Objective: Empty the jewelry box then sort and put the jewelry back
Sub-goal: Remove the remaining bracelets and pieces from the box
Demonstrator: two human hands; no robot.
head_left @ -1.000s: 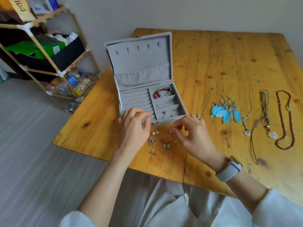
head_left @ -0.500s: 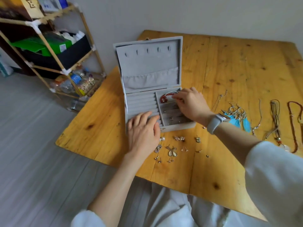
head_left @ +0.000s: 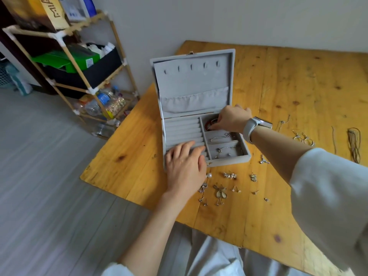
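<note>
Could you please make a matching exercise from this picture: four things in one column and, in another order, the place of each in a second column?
1. left hand
2. right hand
3. red bracelet
4. butterfly earrings

A. far right compartment of the jewelry box, under fingertips
B. bare table, in front of the box
C. flat on the ring rolls
D. reaching into the far right compartment

Pairs: 1-C, 2-D, 3-A, 4-B
</note>
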